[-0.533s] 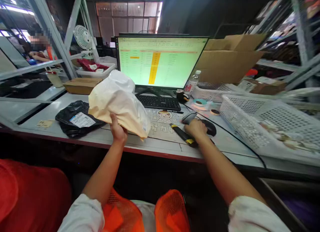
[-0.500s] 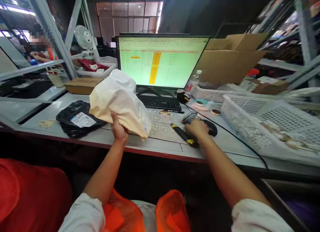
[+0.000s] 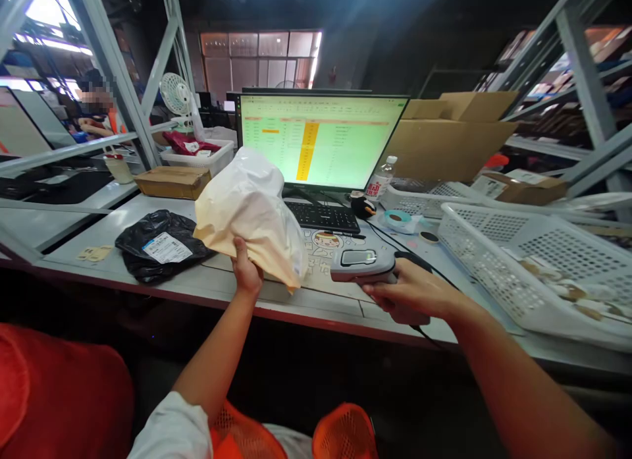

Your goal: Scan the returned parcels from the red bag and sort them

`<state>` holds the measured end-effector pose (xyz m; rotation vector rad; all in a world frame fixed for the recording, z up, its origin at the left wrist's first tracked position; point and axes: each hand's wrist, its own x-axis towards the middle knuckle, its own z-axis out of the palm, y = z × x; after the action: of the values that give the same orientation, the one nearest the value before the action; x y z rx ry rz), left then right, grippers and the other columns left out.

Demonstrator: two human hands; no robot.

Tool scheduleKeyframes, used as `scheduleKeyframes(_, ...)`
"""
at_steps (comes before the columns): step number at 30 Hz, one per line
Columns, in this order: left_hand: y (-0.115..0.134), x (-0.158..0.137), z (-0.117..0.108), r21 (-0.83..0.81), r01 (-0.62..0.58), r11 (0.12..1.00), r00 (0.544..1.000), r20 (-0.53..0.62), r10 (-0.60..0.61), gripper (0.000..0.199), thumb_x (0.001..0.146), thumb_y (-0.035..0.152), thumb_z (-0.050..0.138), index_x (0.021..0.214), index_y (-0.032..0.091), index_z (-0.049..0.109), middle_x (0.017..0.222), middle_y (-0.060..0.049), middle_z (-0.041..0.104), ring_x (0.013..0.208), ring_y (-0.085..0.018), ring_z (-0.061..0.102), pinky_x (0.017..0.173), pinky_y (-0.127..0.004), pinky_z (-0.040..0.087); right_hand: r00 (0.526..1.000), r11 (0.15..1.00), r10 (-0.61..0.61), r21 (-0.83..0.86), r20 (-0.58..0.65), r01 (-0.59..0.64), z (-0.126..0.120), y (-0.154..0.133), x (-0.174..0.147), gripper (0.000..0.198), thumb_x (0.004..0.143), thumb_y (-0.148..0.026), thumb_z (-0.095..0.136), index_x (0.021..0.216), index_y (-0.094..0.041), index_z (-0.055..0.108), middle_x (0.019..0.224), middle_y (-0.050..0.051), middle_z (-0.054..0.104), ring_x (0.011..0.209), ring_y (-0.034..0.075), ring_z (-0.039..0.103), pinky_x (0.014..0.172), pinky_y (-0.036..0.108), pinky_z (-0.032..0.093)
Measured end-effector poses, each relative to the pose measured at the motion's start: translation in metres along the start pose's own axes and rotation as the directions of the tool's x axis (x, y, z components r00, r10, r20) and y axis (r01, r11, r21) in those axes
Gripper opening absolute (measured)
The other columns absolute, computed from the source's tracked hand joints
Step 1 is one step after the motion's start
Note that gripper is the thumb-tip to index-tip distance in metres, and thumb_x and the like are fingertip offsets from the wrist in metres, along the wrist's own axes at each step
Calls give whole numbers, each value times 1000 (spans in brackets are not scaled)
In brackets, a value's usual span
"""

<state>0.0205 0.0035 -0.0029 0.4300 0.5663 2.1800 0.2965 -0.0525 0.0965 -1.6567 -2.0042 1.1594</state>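
My left hand [image 3: 247,271] grips the lower edge of a white and cream plastic mailer bag [image 3: 251,215], thumb on its front, holding it tilted up above the desk's front edge. In my right hand [image 3: 407,291] is a grey barcode scanner [image 3: 363,265], its head pointing left toward the bag, with a cable hanging below. Flat on the desk to the left lies a black plastic parcel [image 3: 158,248] with a white label [image 3: 166,248]. Behind the bag stand a black keyboard [image 3: 323,216] and a lit monitor [image 3: 323,139] showing a spreadsheet.
White perforated baskets [image 3: 533,268] line the right side. A tape roll [image 3: 397,218], a bottle [image 3: 380,179] and a penguin figure [image 3: 363,205] stand near the monitor. A flat cardboard box [image 3: 172,181] lies back left. Another person [image 3: 99,110] sits beyond the metal frame.
My right hand has lifted the barcode scanner off the desk and turned it toward the bag. My left hand still holds the bag. The view has tilted slightly upward.
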Motion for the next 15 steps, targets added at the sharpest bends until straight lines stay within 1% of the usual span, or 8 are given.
scheduleKeyframes(1, 2, 2, -3, 3, -8, 1000, 1000, -7, 8, 55, 102, 46, 61, 151, 22, 52, 155, -10, 55, 144, -24, 51, 120, -35, 43, 999, 999, 7, -44, -47, -10, -2, 7, 9, 44, 81, -56, 73, 93, -14, 72, 61, 3, 62, 51, 16, 56, 46, 27, 42)
scheduleKeyframes(3, 8, 9, -13, 6, -9, 1000, 999, -34, 9, 54, 102, 44, 61, 150, 21, 52, 153, -11, 57, 143, -24, 53, 120, -35, 44, 982, 981, 34, -182, -187, -69, -9, 26, 32, 45, 83, -57, 70, 98, -15, 72, 71, 7, 68, 62, 22, 65, 55, 31, 49)
scheduleKeyframes(5, 15, 18, -26, 3, 5, 1000, 998, -69, -5, 50, 104, 41, 58, 149, 20, 54, 148, -11, 60, 141, -23, 55, 119, -36, 45, 924, 925, 49, -331, -378, -185, -15, 50, 57, 45, 88, -55, 65, 107, -14, 70, 90, 12, 74, 81, 28, 71, 67, 35, 53)
scheduleKeyframes(7, 22, 27, -41, 2, 13, 1000, 994, -110, -13, 45, 105, 38, 55, 146, 19, 57, 143, -11, 64, 137, -22, 59, 117, -34, 46, 853, 820, 98, -444, -513, -362, -17, 74, 76, 48, 95, -53, 58, 114, -11, 68, 109, 19, 73, 100, 34, 70, 79, 39, 54)
scheduleKeyframes(9, 28, 35, -57, 12, 11, 1000, 989, -149, -9, 40, 106, 37, 55, 141, 19, 61, 138, -11, 68, 134, -21, 61, 116, -33, 48, 804, 706, 170, -498, -571, -503, -14, 92, 88, 51, 100, -51, 51, 121, -6, 64, 118, 25, 71, 110, 38, 68, 85, 43, 53)
scheduleKeyframes(10, 30, 38, -65, 23, 10, 1000, 984, -178, -6, 39, 105, 36, 56, 139, 19, 63, 136, -10, 69, 132, -21, 63, 115, -33, 49, 792, 672, 200, -507, -577, -539, -12, 97, 90, 54, 100, -51, 50, 124, -5, 63, 119, 26, 70, 112, 40, 68, 87, 45, 53)
scheduleKeyframes(13, 31, 42, -84, 94, 83, 992, 955, -290, -53, 33, 103, 35, 60, 130, 17, 69, 130, -11, 72, 124, -22, 68, 112, -36, 52, 782, 635, 217, -524, -584, -567, -7, 94, 91, 65, 97, -61, 52, 125, -4, 64, 116, 28, 70, 114, 44, 66, 89, 50, 53)
scheduleKeyframes(15, 29, 42, -91, 164, 161, 973, 930, -356, -94, 32, 102, 34, 62, 125, 14, 70, 128, -13, 72, 120, -24, 70, 112, -40, 53, 774, 638, 154, -536, -614, -552, -6, 78, 96, 73, 97, -68, 45, 126, -5, 65, 115, 29, 70, 114, 45, 65, 91, 53, 52)
